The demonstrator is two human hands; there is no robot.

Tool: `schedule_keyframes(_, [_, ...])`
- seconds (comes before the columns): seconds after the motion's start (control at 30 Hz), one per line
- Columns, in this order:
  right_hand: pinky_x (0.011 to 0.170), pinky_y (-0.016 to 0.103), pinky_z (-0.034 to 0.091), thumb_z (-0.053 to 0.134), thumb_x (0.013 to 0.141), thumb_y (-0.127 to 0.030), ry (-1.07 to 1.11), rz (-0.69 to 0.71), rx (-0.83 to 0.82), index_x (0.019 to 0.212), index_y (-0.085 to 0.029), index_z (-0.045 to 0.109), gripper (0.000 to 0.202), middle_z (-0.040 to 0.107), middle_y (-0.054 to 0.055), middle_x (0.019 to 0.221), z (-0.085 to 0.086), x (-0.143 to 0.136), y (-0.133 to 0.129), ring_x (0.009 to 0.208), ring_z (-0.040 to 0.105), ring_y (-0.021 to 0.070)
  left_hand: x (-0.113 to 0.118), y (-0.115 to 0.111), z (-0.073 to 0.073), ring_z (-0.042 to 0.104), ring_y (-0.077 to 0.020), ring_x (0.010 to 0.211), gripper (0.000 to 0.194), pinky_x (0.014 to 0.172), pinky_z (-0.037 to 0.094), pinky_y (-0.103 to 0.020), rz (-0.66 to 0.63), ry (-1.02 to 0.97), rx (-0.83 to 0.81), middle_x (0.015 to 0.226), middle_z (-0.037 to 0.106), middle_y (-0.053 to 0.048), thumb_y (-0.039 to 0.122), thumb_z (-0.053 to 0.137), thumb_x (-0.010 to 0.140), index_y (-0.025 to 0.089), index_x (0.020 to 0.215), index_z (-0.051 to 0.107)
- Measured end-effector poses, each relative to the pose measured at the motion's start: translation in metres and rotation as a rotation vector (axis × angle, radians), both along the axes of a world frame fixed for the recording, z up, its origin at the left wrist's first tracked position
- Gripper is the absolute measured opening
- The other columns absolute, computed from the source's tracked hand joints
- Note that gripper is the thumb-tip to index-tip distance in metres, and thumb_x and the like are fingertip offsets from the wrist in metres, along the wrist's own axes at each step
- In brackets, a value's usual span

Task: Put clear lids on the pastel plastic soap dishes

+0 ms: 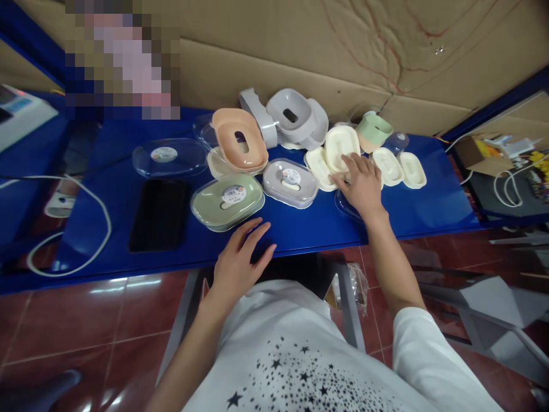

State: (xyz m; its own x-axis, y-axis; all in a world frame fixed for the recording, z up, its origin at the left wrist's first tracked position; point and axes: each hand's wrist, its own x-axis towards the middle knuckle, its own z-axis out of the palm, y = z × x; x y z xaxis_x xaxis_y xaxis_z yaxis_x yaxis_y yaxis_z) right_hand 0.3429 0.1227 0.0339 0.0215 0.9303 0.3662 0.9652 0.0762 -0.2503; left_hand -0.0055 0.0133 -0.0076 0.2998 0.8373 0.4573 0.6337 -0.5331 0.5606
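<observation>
Wore, nearest the camera, a white shirt (295,355) dotted with black stars, on the near side of the green box (206,206). Held both hands well apart from each other. Had the left hand (238,260) empty, with fingers spread and lightly bent, just beside the near right edge of the green box. Reached with the right hand (362,186) well to the right of the green box, with fingertips at the near edge of a cream dish (342,142). Could not tell a pinch from a mere touch there. Saw that cream dish right of and beyond the green box, overlapping a second one (316,165). Noted, around the green box: a grey box (274,186) just right; an orange tray (257,146) just beyond; grey trays (281,106) farther beyond; a green holder (373,129) far right and beyond; a black slab (158,214) left; a clear lid (189,160) left and beyond. Found all these on a blue table (433,209), under the green box too.
</observation>
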Motion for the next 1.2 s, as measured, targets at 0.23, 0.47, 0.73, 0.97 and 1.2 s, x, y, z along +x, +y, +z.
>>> schedule_keyframes(0.23, [0.109,0.06,0.058,0.06,0.106,-0.052,0.327,0.087,0.15,0.113,-0.027,0.078,0.031,0.076,0.013,0.122,0.017,0.018,-0.015,0.121,0.071,0.0348,-0.001,-0.004,0.005,0.07,-0.0287,0.132,0.051,0.11,0.064,-0.049,-0.074,0.002,-0.024,0.149,0.065,-0.01,0.024,0.069,0.103,0.033,0.151,0.056])
schedule_keyframes(0.47, [0.118,0.061,0.059,0.077,0.095,-0.029,0.415,0.595,0.006,0.127,-0.035,0.075,0.033,0.077,0.005,0.128,0.017,-0.028,-0.114,0.138,0.068,0.0327,0.003,-0.01,0.024,0.034,-0.0363,0.166,0.094,0.125,0.052,-0.058,-0.172,-0.084,0.128,0.182,0.021,-0.012,0.028,0.083,0.095,0.04,0.171,0.029])
schedule_keyframes(0.73, [0.126,0.065,0.048,0.064,0.104,-0.026,0.269,0.744,-0.047,0.136,-0.035,0.071,0.035,0.071,0.004,0.149,-0.003,-0.063,-0.09,0.149,0.06,0.0307,-0.002,-0.009,0.013,0.056,-0.0349,0.15,0.039,0.118,0.053,-0.057,-0.196,0.291,0.077,0.162,0.059,-0.014,0.027,0.069,0.104,0.026,0.143,0.065])
schedule_keyframes(0.97, [0.125,0.06,0.037,0.05,0.105,-0.017,0.008,0.713,-0.097,0.134,-0.024,0.071,0.036,0.072,0.011,0.148,0.029,-0.152,0.03,0.144,0.06,0.0328,0.0,-0.009,0.005,0.073,-0.0273,0.119,0.029,0.098,0.056,-0.044,-0.115,0.235,0.102,0.134,0.077,-0.011,0.031,0.07,0.105,0.024,0.133,0.072])
schedule_keyframes(1.2, [0.107,0.048,0.052,0.049,0.111,-0.043,0.333,0.704,-0.025,0.102,-0.025,0.065,0.025,0.076,0.006,0.107,0.048,-0.154,0.058,0.103,0.07,0.0258,0.007,-0.013,0.002,0.069,-0.0312,0.128,0.028,0.099,0.056,-0.045,-0.098,0.199,0.105,0.141,0.071,-0.015,0.027,0.064,0.107,0.023,0.133,0.071])
